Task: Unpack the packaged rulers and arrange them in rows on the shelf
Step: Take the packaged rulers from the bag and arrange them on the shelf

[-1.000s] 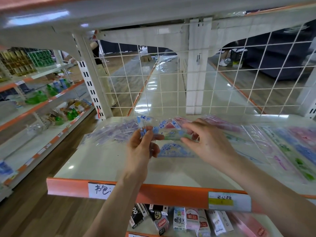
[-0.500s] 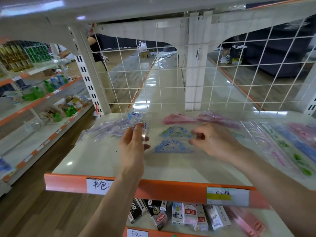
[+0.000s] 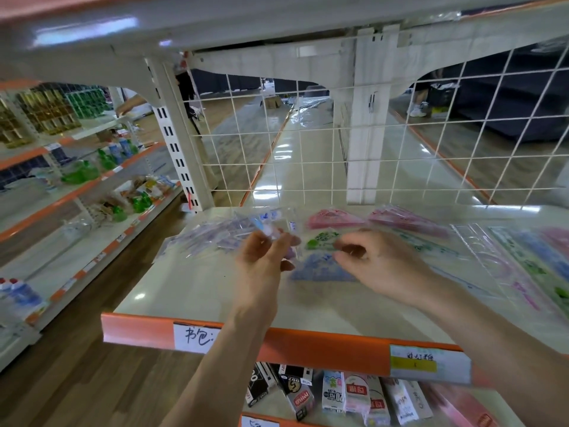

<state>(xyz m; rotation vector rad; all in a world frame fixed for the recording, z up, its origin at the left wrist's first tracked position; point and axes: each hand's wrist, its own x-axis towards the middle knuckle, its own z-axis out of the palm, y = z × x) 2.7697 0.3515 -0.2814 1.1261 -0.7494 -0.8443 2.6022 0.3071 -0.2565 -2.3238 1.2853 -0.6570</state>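
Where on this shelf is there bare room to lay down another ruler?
Bare shelf runs along the front, between the orange edge strip and the blue set square, widest at front left below the packet pile. Crowded: the back row of pink set squares and the long rulers at right.

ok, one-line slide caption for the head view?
Left hand holds a clear wrapper; right hand beside triangle rulers laid on the shelf.

Packets (image 3: 209,238) left, set squares (image 3: 323,269) centre, rulers (image 3: 523,260) right, on shelf (image 3: 191,291)
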